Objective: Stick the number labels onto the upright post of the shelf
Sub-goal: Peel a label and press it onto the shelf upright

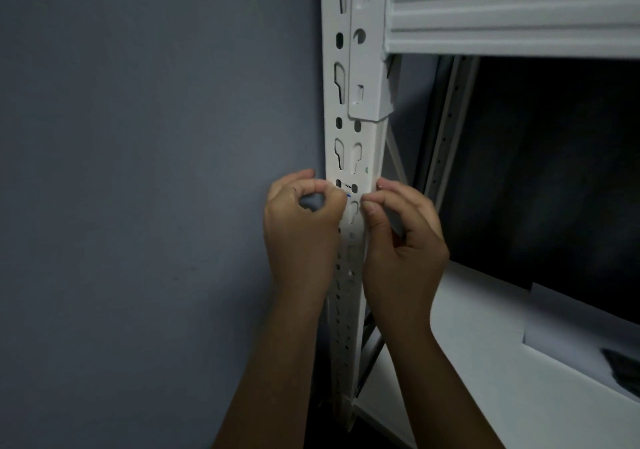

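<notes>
Both hands are working at the front face of the white upright post (349, 157), just below the bracket of the upper shelf beam (512, 8). The left hand (301, 227) is curling its fingers toward the thumb, its grip pinching together at the post's left edge. The right hand (401, 237) is doing likewise at the right edge, thumb and forefinger pressing close. Between the two grips a small label (348, 190) with dark and blue marks is lying across the post; it is too small to read, and whether either grip is actually holding its edge cannot be told.

The risk here, as I judge it, is the label going on crooked or bridging one of the slots just above and below the grips, leaving an unsupported patch that could wrinkle or lift. Uneven pressing from one side could also trap a crease.
</notes>
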`<state>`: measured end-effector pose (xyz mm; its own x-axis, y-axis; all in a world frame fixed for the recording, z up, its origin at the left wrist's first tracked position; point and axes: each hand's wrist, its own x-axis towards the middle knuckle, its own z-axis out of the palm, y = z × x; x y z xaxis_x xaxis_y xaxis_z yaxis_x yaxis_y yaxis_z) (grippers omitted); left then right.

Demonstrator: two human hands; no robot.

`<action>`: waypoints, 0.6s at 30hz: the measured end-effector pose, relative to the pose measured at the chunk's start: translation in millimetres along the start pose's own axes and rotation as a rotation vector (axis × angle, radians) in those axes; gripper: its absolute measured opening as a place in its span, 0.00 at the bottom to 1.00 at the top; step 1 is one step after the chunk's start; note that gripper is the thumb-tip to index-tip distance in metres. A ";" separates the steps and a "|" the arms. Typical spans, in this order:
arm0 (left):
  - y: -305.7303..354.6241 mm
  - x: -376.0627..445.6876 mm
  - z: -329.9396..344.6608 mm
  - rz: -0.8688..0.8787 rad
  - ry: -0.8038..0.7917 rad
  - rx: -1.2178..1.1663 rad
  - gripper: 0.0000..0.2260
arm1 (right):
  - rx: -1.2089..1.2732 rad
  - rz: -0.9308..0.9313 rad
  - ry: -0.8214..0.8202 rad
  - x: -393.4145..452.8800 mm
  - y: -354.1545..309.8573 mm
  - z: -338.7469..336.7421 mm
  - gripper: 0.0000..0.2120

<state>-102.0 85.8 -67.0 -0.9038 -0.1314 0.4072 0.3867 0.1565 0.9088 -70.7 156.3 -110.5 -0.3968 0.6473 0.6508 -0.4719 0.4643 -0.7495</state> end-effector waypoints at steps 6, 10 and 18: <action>-14.4 4.4 -14.4 0.354 -0.048 0.187 0.04 | -0.011 -0.014 -0.011 0.8 -0.4 -1.6 0.11; -23.5 7.2 -15.8 0.598 0.037 0.326 0.02 | 0.005 0.006 -0.013 -0.6 -0.1 -1.7 0.08; -37.0 10.1 -10.6 0.763 0.164 0.414 0.06 | -0.022 -0.043 -0.021 -0.5 3.4 -2.8 0.10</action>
<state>-123.5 68.3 -95.6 -0.3765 0.0195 0.9262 0.7473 0.5972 0.2913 -69.9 159.2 -113.7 -0.3926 0.6138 0.6850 -0.4714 0.5052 -0.7229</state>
